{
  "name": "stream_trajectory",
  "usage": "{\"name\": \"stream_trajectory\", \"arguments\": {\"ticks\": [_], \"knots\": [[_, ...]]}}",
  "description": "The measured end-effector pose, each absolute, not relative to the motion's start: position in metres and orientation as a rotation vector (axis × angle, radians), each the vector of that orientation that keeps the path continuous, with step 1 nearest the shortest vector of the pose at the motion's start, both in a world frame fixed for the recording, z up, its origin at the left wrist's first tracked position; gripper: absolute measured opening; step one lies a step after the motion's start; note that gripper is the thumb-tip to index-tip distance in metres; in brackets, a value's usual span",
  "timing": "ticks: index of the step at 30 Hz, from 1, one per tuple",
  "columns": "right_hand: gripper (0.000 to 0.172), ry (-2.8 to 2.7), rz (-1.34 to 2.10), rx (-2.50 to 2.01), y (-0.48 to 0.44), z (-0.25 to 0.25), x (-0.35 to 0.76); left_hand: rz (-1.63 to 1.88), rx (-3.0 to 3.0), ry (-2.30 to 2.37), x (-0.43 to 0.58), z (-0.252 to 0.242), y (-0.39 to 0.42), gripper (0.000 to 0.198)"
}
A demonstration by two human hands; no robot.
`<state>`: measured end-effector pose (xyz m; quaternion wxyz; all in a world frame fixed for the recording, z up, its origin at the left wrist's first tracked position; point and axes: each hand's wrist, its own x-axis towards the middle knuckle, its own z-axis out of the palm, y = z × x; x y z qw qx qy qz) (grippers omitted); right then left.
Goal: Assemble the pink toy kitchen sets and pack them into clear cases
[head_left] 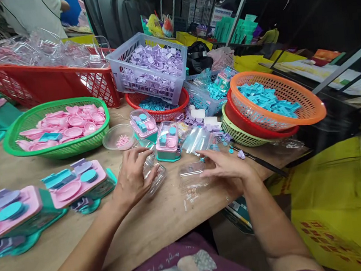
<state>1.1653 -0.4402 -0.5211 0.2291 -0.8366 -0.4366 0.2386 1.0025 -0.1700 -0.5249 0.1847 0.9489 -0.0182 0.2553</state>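
Observation:
My left hand (pixel 134 172) is curled round the near side of a clear plastic shell (pixel 157 180), thumb on its edge; some fingertips are hidden behind it. My right hand (pixel 223 165) has its thumb and fingers apart, beside a second clear plastic shell (pixel 192 172) lying on the table. The thumb overlaps that shell's right edge, and I cannot tell whether they touch. Just beyond the hands stand two small teal-and-pink toy sets, one in front (pixel 167 141) and one behind (pixel 143 124). Thin clear film (pixel 196 140) lies near my right fingertips.
Larger toy sets (pixel 76 184) stand at left. Behind are a green basket (pixel 57 149) of pink pieces, a red crate (pixel 35 87) of clear shells, a lilac crate (pixel 150 89) and an orange basket (pixel 312 110) of blue pieces. A dark-handled tool (pixel 262 161) lies right, above yellow cartons (pixel 328 181).

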Motion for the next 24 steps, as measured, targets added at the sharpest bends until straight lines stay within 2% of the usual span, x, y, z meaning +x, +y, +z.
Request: {"name": "stream_trajectory", "arguments": {"ticks": [2,3,7,11,16,21,24], "knots": [[0.099,-1.196,0.710,-2.270,-0.449,-0.535,1.154,0.721,2.653,-0.099,0.998,-0.522,-0.176,0.037],[0.098,-1.193,0.705,-2.258,-0.452,-0.543,1.148,0.707,2.639,-0.137,0.996,-0.522,-0.180,0.038],[0.075,-1.185,0.561,-2.191,-0.455,-0.568,1.128,0.565,2.603,-0.317,0.990,-0.527,-0.201,0.048],[0.073,-1.182,0.427,-2.210,-0.461,-0.571,1.116,0.437,2.638,-0.363,0.988,-0.535,-0.209,0.052],[0.096,-1.156,0.365,-2.237,-0.456,-0.560,1.101,0.551,2.704,-0.215,0.996,-0.527,-0.193,0.046],[0.087,-1.244,0.576,-2.214,-0.437,-0.553,1.095,0.698,2.751,0.194,1.009,-0.522,-0.157,0.039],[0.112,-1.181,0.661,-2.278,-0.431,-0.547,1.100,0.681,2.724,0.326,1.023,-0.529,-0.132,0.046]]}}
